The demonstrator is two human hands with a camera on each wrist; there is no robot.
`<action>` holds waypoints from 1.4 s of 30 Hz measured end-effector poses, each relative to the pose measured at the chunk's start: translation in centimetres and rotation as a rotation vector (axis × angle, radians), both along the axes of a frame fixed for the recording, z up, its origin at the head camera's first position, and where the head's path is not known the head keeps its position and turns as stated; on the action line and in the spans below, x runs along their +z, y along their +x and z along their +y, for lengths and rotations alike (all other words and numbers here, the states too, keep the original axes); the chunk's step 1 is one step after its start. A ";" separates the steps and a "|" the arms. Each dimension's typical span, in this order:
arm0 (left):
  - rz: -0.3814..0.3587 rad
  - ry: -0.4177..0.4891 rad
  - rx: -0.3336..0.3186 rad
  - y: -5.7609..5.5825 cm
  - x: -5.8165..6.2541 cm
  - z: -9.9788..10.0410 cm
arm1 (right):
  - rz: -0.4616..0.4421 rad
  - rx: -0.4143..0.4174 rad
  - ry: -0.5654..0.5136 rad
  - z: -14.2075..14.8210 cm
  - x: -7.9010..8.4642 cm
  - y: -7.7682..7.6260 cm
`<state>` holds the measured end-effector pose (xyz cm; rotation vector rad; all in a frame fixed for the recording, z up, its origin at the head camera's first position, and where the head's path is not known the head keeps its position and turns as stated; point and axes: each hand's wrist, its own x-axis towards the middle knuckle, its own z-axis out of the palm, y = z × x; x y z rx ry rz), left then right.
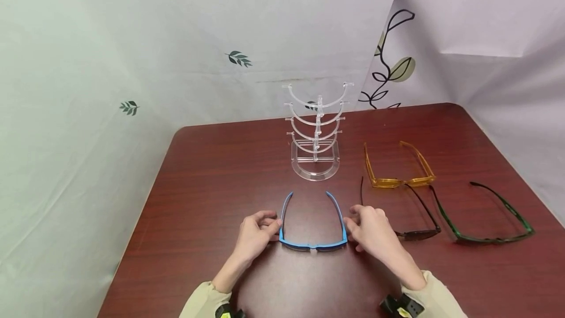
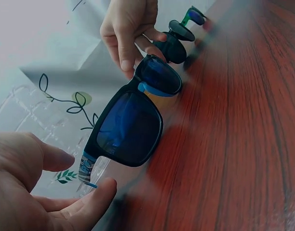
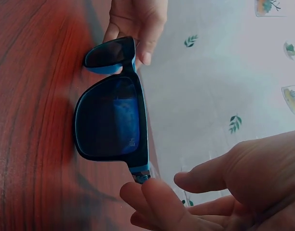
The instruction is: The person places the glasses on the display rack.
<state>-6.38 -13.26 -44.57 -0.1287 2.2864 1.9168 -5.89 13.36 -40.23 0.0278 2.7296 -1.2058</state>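
Observation:
Blue-framed sunglasses (image 1: 313,247) with dark lenses lie on the table, arms unfolded and pointing away from me. At their left hinge is my left hand (image 1: 256,234); its thumb and fingers (image 2: 106,188) stand apart on either side of the patterned arm. My right hand (image 1: 372,229) is at the opposite hinge, fingertips (image 3: 157,187) right by the arm and the thumb spread away from it. Beyond the sunglasses stands a clear plastic display rack (image 1: 315,158) with several curved tiers, bearing no glasses.
To the right lie yellow-framed glasses (image 1: 386,183), dark-framed glasses (image 1: 417,234) partly behind my right hand, and green-framed glasses (image 1: 494,240). The reddish-brown table (image 1: 212,175) meets a pale patterned cloth (image 1: 185,63) at the back and sides.

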 end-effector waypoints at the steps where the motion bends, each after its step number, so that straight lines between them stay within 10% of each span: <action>1: -0.001 0.003 0.001 0.0 -0.1 0.0 | -0.001 0.002 0.017 0.0 0.0 0.0; 20: -0.101 0.223 -0.048 0.0 -0.3 0.3 | -0.011 0.029 -0.018 -0.9 -1.0 0.0; 42: -0.047 0.236 0.032 0.2 1.6 1.3 | 0.012 -0.035 -0.205 0.8 0.1 0.0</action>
